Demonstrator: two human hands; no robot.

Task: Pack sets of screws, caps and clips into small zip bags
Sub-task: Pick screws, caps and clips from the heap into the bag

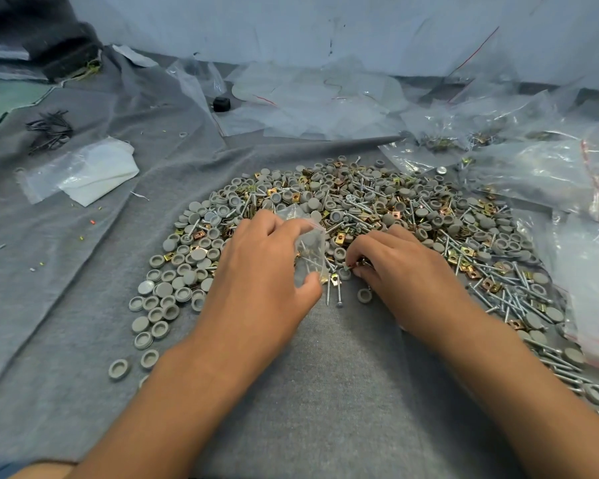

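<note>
Gripping a small zip bag (310, 252) between thumb and curled fingers, the left hand (267, 271) holds it upright at the near edge of the pile, just left of frame centre; screws and a grey cap or two show through the plastic, so this set looks partly filled. Left of that hand, grey caps (173, 288) spread loosely over the grey cloth of the tabletop (325, 392). In the upper left of the frame lie a flat clear bag with white paper (94, 174) and a small bunch of dark wire pieces (49, 129).

Right of the bag, the right hand (405, 271) has its grip closed in a pinch on small parts at the pile's edge; they look like a brass clip and a screw, though blur leaves that unsure. Behind and to the right of both hands, the mixed heap (377, 209) of caps, long screws (505, 299) and brass clips (464, 257) remains large.

At the right edge and upper right, red-striped zip bags (567, 174) lie piled; some near the upper right hold parts and seem finished, others look empty. Judging by the heap, most of the packing is still ahead.
</note>
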